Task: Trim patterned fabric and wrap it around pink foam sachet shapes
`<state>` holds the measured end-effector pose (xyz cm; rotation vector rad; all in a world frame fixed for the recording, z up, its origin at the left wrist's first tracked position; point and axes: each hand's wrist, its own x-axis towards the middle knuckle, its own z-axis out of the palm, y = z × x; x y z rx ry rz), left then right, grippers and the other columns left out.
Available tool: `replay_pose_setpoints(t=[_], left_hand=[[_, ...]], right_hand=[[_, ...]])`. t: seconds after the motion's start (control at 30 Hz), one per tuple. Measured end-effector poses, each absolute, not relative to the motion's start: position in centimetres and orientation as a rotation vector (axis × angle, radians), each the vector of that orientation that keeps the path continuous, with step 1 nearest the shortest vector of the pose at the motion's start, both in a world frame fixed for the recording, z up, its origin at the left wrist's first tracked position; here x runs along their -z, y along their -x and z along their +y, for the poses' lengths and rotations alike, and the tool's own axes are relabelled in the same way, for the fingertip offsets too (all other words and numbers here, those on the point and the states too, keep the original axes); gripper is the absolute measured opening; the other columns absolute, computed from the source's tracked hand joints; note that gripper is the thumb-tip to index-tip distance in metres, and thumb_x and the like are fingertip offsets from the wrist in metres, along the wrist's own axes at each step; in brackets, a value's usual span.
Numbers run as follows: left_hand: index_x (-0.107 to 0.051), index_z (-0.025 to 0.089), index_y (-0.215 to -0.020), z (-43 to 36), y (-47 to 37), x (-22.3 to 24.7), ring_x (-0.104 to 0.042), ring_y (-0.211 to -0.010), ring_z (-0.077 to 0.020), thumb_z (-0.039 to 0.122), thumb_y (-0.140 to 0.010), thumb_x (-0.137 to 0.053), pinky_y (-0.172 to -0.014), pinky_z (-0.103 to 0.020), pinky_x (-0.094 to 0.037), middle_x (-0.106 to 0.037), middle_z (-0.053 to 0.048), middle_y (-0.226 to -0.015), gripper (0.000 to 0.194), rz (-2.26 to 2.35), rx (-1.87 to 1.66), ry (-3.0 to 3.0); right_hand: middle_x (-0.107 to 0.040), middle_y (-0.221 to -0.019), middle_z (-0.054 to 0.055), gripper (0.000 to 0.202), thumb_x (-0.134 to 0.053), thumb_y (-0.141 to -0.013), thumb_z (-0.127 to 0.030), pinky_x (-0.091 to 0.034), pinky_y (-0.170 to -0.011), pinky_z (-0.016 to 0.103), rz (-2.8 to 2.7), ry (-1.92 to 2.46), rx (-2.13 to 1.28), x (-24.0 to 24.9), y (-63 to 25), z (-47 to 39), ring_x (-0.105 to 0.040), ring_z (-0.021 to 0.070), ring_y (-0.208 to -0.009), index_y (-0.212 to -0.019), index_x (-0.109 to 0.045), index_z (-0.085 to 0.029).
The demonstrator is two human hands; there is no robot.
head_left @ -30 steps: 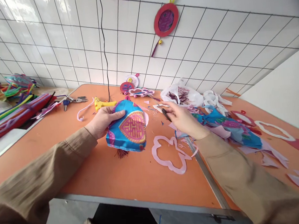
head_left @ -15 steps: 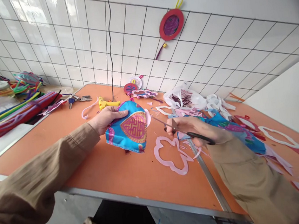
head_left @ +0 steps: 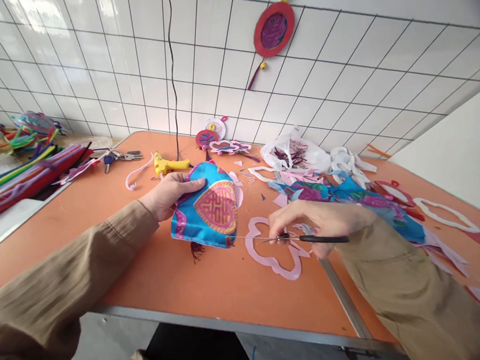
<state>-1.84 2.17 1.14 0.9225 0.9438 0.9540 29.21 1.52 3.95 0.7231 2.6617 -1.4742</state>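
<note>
My left hand (head_left: 169,193) is closed on the upper left edge of a blue fabric piece (head_left: 203,217), thumb on its front. The fabric carries a pink-and-gold round pattern, and dark tassel threads (head_left: 196,251) hang below it. In my right hand (head_left: 312,221) is a pair of black-handled scissors (head_left: 324,239), pointing left. A thin pale line, apparently a thread (head_left: 249,237), runs from the fabric's lower right corner to the right fingers. Under that hand lies a pink flower-shaped paper frame (head_left: 256,257) on the orange table.
Behind the left hand lies a yellow glue gun (head_left: 170,164), with keys (head_left: 121,157) further left. A white plastic bag (head_left: 295,155) and blue fabric scraps (head_left: 378,206) lie at the right. Pipe cleaners (head_left: 32,180) are bundled at far left. A red round ornament (head_left: 274,29) hangs on the tiled wall.
My right hand and the scissors have come down, from beside the fabric's middle to level with its lower corner. The left hand still holds the fabric, and the view has shifted slightly.
</note>
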Motion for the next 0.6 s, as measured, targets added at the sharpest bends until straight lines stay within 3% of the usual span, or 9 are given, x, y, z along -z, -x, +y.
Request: replay_pose_setpoints(t=[0.43, 0.6], left_hand=[[-0.077, 0.010, -0.076, 2.1, 1.9, -1.0, -0.069, -0.064, -0.0168, 0.030, -0.060, -0.092, -0.064, -0.026, -0.057, -0.075, -0.009, -0.073, 0.030, 0.920, -0.985, -0.991], [-0.076, 0.011, -0.076, 2.2, 1.8, -0.6, -0.068, -0.061, -0.0158, 0.033, -0.063, -0.091, -0.060, -0.026, -0.055, -0.075, -0.008, -0.074, 0.029, 0.912, -1.008, -1.048]], right_hand=[[-0.070, -0.086, 0.008, 0.054, -0.079, -0.068, -0.058, -0.053, -0.071, 0.030, 2.629, -0.953, 1.378, -4.5, -29.6, 1.6, -0.065, 0.0186, -0.076, -0.099, -0.076, -0.014], [-0.072, -0.096, 0.011, 0.054, -0.077, -0.071, -0.058, -0.055, -0.084, 0.035, 2.629, -1.060, 1.426, -4.3, -30.4, 2.1, -0.069, 0.0238, -0.091, -0.104, -0.075, -0.015]])
